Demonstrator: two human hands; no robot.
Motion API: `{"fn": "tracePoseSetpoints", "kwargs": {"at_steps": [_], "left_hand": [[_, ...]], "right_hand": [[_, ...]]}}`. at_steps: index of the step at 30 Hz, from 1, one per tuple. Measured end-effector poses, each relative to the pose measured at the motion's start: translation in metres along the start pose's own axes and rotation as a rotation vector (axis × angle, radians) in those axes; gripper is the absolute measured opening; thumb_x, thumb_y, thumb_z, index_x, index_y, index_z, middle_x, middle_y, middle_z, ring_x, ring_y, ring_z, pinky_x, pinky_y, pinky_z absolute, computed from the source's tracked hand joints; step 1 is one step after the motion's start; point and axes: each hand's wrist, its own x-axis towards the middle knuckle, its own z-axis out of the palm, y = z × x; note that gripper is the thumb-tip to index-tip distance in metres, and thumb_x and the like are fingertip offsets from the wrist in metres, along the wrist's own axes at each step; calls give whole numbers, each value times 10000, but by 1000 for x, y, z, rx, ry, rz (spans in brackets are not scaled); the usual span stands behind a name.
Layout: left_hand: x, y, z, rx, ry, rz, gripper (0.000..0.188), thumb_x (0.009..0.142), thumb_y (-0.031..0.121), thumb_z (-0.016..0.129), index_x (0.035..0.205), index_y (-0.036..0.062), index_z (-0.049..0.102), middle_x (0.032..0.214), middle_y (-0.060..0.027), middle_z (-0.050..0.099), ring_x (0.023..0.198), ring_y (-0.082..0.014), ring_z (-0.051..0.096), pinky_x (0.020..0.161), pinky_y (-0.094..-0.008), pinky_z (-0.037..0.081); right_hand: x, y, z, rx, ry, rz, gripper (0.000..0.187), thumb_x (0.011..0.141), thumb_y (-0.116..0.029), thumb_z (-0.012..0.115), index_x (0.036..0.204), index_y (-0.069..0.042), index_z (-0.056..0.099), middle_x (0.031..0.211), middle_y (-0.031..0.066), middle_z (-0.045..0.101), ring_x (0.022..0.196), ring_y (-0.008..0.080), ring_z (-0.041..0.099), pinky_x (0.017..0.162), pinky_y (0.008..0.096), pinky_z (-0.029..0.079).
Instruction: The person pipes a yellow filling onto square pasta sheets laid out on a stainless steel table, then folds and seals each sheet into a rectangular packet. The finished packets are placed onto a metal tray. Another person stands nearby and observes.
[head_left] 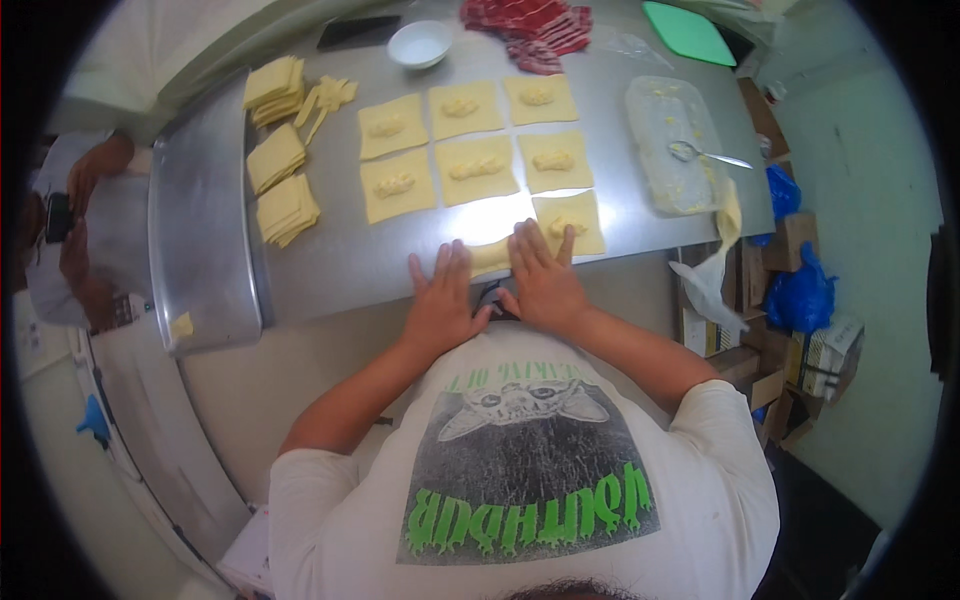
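A folded strip of pale yellow dough (490, 258) lies at the table's near edge, between my hands. My left hand (440, 295) rests at its left end, fingers stretched out. On its right end my right hand (545, 280) lies with fingers spread, the outer ones reaching onto a neighbouring dough square (590, 240) topped with filling. Beyond them, several flat dough squares (478, 170) are laid in two rows, each with a line of pale, lumpy filling across its middle.
Stacks of dough sheets (276, 158) and dough strips (328, 98) stand left, beside a metal tray (205, 230). A plastic tub (660, 150) with a spoon (715, 157) is at right. A white bowl (420, 45) and red cloth (530, 28) lie at the back. Another person (85, 220) is at left.
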Motion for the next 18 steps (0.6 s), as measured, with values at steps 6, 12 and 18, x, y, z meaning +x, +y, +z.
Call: {"fn": "tracePoseSetpoints", "kwargs": {"at_steps": [6, 12, 18], "left_hand": [[6, 0, -22, -304, 74, -159, 862, 857, 255, 706, 1538, -61, 281, 1546, -270, 402, 1469, -474, 318, 1201, -663, 148], [19, -3, -18, -287, 194, -226, 649, 896, 164, 667, 1472, -10, 424, 1508, -303, 416, 1432, -468, 368, 1183, -519, 325], [14, -22, -23, -459, 280, -351, 532, 907, 173, 658, 1393, 5, 522, 1539, -311, 378, 1428, -462, 378, 1165, -507, 338]], "right_hand": [[-9, 60, -56, 166, 621, 112, 377, 855, -191, 690, 1171, 13, 668, 1166, 169, 709, 1124, 338, 679, 1099, 627, 387], [-21, 115, -64, 156, 818, 271, 280, 847, -114, 689, 1112, -26, 704, 1051, 169, 721, 973, 348, 695, 887, 437, 551], [-87, 286, -87, -148, 801, 1175, 523, 879, -196, 689, 1337, 33, 582, 1263, 259, 648, 1155, 417, 635, 1005, 477, 494]]}}
